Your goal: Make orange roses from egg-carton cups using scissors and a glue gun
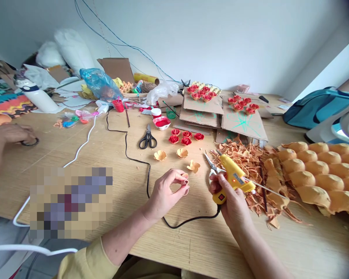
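- Far left, another person's hand (13, 133) is by the counter (163, 248). Its fingers are at a dark ring (30, 143).
- A white bottle (43, 99) leans over behind it, then comes a blue plastic bag (100, 83).
- Black scissors (148, 138) lie a bit open, with their points to the back.
- A little bowl (162, 123) of red paint sits behind two round tan flowers (160, 155).
- The left hand (170, 190) is up in front of these tan flowers. Its fingers bend toward the thumb and the tips are close together. A small bit may be between them, but I cannot tell.
- Five red flowers (186, 141) sit close together past the tan ones. A flat tan flower (193, 166) lies just behind the left hand.
- More red flowers (202, 93) stand on cardboard sheets (200, 116) at the back.
- Silver scissors (211, 166) lie just behind the right hand (231, 197).
- The right hand's fingers wrap around a yellow glue gun (232, 174). Its tip points up and to the left. A black cord (174, 227) hangs from its handle.
- A pile of tan scraps (235, 155) lies behind the gun.
- Far right, a bumpy tan egg tray (322, 170) lies in front of a blue bag (317, 104).
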A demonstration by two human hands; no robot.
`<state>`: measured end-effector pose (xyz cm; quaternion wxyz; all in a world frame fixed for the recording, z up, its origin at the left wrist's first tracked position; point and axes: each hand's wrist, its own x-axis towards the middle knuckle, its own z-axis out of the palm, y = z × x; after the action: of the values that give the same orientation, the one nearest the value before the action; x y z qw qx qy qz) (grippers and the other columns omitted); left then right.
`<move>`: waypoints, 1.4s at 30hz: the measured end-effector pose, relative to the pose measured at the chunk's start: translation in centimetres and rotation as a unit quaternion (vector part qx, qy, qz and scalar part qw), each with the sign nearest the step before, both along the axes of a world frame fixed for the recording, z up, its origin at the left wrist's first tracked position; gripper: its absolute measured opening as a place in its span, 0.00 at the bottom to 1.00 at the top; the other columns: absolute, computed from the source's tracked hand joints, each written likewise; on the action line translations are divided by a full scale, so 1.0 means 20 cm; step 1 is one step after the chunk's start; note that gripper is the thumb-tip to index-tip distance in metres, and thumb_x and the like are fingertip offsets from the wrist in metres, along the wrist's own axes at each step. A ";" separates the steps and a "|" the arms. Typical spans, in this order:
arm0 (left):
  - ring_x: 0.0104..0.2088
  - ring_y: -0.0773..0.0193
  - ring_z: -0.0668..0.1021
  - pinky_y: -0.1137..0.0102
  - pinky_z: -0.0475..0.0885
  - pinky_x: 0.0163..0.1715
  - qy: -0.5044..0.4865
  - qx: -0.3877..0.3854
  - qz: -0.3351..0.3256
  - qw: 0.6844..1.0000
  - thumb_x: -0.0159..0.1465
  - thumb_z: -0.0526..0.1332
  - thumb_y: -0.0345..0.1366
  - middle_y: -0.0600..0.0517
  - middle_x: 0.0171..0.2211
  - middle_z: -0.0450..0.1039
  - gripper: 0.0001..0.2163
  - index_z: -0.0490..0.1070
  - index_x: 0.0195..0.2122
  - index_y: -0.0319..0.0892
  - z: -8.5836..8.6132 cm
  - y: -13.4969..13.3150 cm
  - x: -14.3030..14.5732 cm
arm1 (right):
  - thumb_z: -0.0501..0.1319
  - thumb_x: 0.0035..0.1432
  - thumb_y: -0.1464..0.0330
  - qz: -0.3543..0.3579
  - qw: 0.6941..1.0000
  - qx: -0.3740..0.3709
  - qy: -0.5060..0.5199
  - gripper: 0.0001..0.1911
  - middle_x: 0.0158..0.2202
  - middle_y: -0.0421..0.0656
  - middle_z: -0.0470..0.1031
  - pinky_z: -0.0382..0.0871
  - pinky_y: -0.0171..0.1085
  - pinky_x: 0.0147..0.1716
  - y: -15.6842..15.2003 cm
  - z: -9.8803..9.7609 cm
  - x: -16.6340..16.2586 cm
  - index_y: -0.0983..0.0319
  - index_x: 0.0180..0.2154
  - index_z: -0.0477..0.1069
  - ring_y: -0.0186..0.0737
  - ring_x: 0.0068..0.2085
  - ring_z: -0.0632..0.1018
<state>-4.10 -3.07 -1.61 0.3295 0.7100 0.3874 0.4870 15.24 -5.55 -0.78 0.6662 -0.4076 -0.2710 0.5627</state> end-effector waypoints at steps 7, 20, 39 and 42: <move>0.34 0.67 0.80 0.72 0.79 0.34 -0.090 -0.110 -0.043 0.989 0.60 0.67 0.28 0.48 0.42 0.74 0.06 0.70 0.35 0.39 0.01 0.01 -0.01 | 0.68 0.57 0.61 0.083 0.995 -0.003 -0.059 0.09 0.33 0.39 0.72 0.62 0.32 0.25 -0.01 -0.04 -0.04 0.58 0.35 0.72 0.30 0.27 0.67; 0.32 0.70 0.78 0.72 0.76 0.31 -0.184 -0.153 -0.106 0.965 0.60 0.68 0.28 0.50 0.43 0.71 0.07 0.69 0.35 0.40 0.02 0.01 0.01 | 0.73 0.51 0.64 0.163 0.985 0.005 -0.060 0.15 0.35 0.38 0.75 0.64 0.31 0.29 -0.02 -0.09 -0.14 0.58 0.36 0.69 0.30 0.28 0.69; 0.36 0.65 0.78 0.72 0.75 0.33 -0.121 -0.118 -0.034 0.985 0.61 0.68 0.33 0.49 0.40 0.73 0.06 0.70 0.34 0.40 0.01 0.00 0.02 | 0.75 0.48 0.65 0.171 0.984 0.033 -0.037 0.17 0.35 0.39 0.77 0.72 0.35 0.34 -0.02 -0.09 -0.17 0.57 0.35 0.69 0.35 0.34 0.76; 0.34 0.67 0.78 0.73 0.76 0.30 -0.212 -0.200 -0.063 0.955 0.59 0.70 0.35 0.52 0.37 0.71 0.11 0.67 0.32 0.40 0.01 -0.01 0.04 | 0.75 0.47 0.65 0.170 0.984 0.046 -0.024 0.18 0.38 0.39 0.78 0.74 0.39 0.38 -0.01 -0.08 -0.17 0.56 0.36 0.68 0.39 0.37 0.78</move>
<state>-3.29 -3.17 -1.37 0.5694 0.5331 0.3530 0.5167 11.82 -5.69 -2.30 0.5723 -0.3376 -0.3782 0.6446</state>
